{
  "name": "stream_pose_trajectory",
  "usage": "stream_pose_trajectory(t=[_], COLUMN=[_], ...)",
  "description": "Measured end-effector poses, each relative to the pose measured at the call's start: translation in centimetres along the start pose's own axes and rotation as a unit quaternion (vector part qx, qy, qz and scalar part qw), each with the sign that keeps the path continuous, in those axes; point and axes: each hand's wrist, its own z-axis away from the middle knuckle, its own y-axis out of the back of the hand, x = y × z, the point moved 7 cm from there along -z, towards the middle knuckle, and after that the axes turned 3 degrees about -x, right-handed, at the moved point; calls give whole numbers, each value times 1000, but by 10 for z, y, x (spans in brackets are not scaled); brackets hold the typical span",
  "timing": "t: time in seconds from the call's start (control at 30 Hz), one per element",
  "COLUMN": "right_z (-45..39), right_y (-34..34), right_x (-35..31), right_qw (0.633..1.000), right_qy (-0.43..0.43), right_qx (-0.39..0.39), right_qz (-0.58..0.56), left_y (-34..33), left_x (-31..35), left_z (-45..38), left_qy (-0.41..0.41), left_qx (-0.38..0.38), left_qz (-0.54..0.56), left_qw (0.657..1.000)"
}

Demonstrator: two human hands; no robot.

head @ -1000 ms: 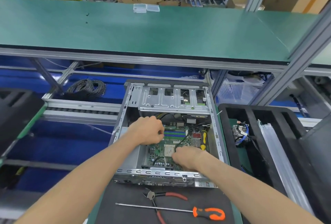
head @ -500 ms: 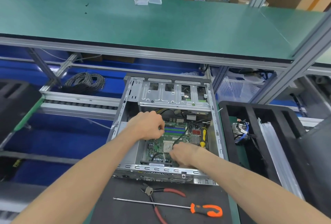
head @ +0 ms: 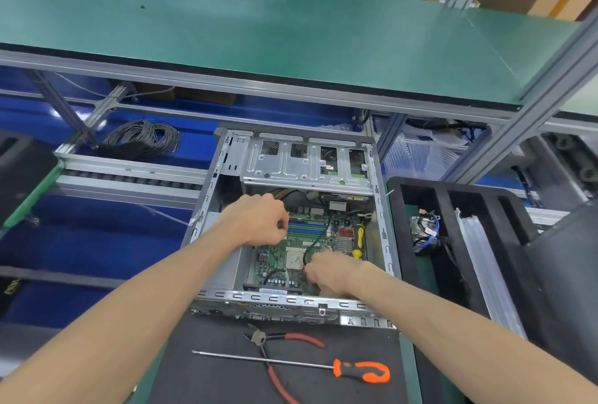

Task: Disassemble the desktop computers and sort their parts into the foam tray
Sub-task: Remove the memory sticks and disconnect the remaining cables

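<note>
hands in pc case (head: pixel 385 235): left hand (head: pixel 255 219) curled, grip unclear; right hand (head: pixel 333 269) pinches black cable (head: pixel 318 237).

2 bare forearms reached forward, converging. The left hand (head: pixel 259 221) was curled knuckles-up, fingers tucked under; the right hand (head: pixel 335 269), lower and nearer, had its fingers bent down, pinching.

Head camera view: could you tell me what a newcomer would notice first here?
First the open computer case at centre, with both hands inside: the left hand over the green motherboard, the right hand pinching a black cable. Next, the orange-handled screwdriver and red-handled pliers on the black mat in front.
</note>
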Motion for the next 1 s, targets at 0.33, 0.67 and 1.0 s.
stream_pose_trajectory(t=[0.33, 0.67, 1.0], right_z=[0, 1, 3], right_y=[3, 3, 4], right_x=[-3, -4, -13], right_qw=[1000, 999, 998], right_qy=[1, 12, 19], right_qx=[5, 11, -9], right_qz=[13, 28, 61], left_y=[0, -2, 0], left_x=[1, -1, 0], left_z=[-1, -2, -1], left_qy=[-1, 3, 5], left_qx=[2, 0, -9], left_qz=[-11, -6, 1], left_qw=[1000, 1000, 1000])
